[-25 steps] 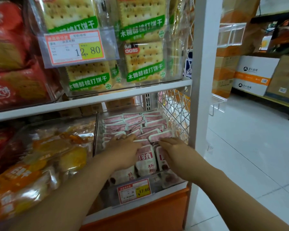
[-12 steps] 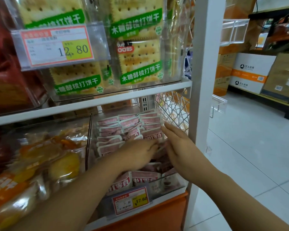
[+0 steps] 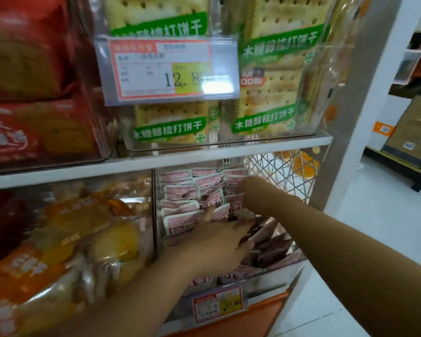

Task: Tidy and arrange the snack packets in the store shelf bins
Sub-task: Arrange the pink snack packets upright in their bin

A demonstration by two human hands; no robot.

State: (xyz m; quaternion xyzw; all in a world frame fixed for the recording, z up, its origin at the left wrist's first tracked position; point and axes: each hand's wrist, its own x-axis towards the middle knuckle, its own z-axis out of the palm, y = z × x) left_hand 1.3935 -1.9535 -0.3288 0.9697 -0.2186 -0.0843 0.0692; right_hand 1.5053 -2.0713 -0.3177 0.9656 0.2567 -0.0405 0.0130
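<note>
Small pink-and-white snack packets [image 3: 180, 193] stand in rows in a clear bin [image 3: 272, 276] on the lower shelf, at the right end. Toward the bin's front right, several packets [image 3: 270, 249] lie tipped over with their dark sides up. My left hand [image 3: 219, 244] rests on the packets in the middle of the bin, thumb raised and fingers spread toward the tipped ones. My right hand [image 3: 249, 190] reaches deep into the back right of the bin against the rear rows. Its fingers are blurred and hidden among the packets.
A price tag [image 3: 219, 305] hangs on the bin's front. Orange cake bags [image 3: 66, 251] fill the bin to the left. Green cracker packs [image 3: 265, 105] sit on the shelf above behind a large price label [image 3: 165, 69]. A wire mesh panel [image 3: 282, 173] and a white post [image 3: 365, 105] close the right side.
The camera has moved closer. My right hand has pushed from the bin's right side deeper toward the back rows. My left hand has shifted slightly right over the middle packets.
</note>
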